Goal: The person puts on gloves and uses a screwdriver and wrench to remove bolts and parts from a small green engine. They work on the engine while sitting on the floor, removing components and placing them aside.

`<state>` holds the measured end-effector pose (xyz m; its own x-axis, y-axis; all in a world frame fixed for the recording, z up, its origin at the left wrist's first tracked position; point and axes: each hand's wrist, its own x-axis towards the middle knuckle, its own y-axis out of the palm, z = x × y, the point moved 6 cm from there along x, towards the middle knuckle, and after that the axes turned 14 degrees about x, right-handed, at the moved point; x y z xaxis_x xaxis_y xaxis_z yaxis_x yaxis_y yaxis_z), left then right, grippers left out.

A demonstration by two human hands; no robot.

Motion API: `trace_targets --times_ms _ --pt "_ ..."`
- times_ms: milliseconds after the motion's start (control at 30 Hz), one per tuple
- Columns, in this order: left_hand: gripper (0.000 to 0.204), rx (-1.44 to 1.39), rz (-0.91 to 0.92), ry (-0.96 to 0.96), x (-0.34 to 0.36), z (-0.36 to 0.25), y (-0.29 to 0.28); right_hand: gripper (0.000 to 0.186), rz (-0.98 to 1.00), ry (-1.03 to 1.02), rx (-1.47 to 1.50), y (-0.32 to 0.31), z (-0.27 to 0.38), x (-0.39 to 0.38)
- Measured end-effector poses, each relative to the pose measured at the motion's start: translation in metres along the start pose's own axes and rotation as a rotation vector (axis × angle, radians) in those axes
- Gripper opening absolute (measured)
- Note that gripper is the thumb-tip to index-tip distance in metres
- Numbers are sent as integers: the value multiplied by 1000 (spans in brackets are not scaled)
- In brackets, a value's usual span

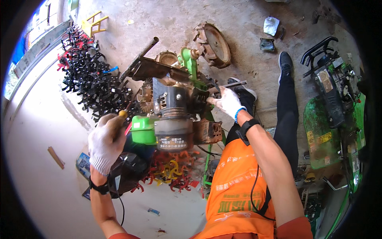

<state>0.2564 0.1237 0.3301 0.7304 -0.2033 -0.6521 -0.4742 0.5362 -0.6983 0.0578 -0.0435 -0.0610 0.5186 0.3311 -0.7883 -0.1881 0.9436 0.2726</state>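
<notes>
A small tiller with a dark engine (172, 101) and a green tank (143, 130) stands before me. My left hand (105, 139), in a white knitted glove, is closed round a yellow-ended screwdriver (123, 114), its thin shaft pointing toward the engine's left side. The tip is hard to make out. Also gloved, my right hand (229, 102) reaches to the engine's right side, with its fingers curled against dark parts beside a metal bar (234, 84). What those fingers grip is hidden. A rusty box-shaped part (207, 132) sits below that hand.
Black curved tiller blades (89, 75) lie heaped at the left, with red and yellow ones (173, 171) below the engine. A lugged wheel (213, 44) lies beyond the frame. A second green machine (328, 131) stands at right. A yellow stool (94, 24) is at far left.
</notes>
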Motion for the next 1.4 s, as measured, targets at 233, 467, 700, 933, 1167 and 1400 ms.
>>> trace_targets --times_ms 233,467,700,933,1167,1400 --pt "20 35 162 27 43 -30 0 59 -11 52 70 -22 -27 -8" --pt "19 138 200 99 61 -52 3 60 -23 4 138 -39 -15 -17" --pt "19 89 225 89 64 -52 10 66 -75 17 97 -37 -13 -14" --pt "14 298 311 150 57 -56 52 73 45 18 153 -27 0 -20" --pt "34 256 333 71 1 -13 67 69 60 -19 159 -5 10 -17" --pt "44 71 202 85 -45 35 92 67 -16 -7 61 7 25 -13"
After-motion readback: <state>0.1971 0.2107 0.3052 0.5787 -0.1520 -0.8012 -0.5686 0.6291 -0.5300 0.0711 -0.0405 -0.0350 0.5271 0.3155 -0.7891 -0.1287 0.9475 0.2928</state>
